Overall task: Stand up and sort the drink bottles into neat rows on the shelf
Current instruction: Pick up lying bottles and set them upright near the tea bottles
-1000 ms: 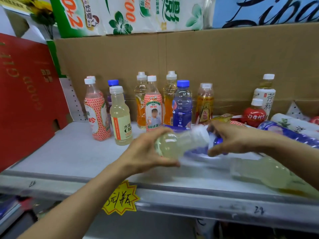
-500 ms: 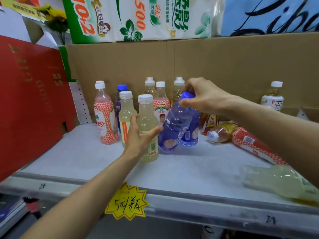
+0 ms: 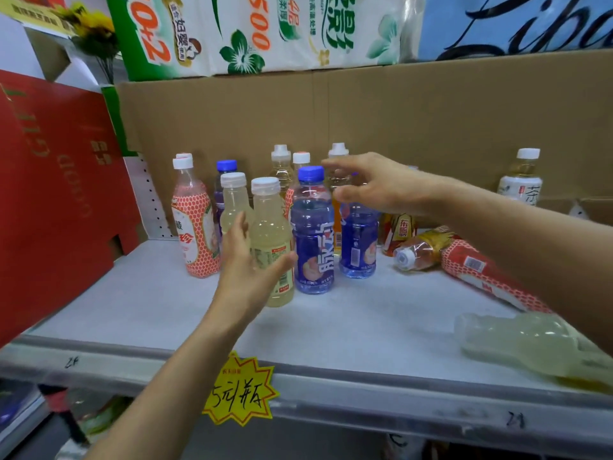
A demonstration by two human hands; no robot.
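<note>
Once tilted, blue bottle point(image 3: 313, 234) stands upright — right hand point(image 3: 371, 187) released.

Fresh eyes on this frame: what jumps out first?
Two bare arms reach over the shelf: the left hand is open against a pale yellow drink bottle, and the right hand is open just above a blue-capped purple bottle. A yellow starburst price tag hangs off the front edge, and a pale bottle lying on its side sits front right.
</note>
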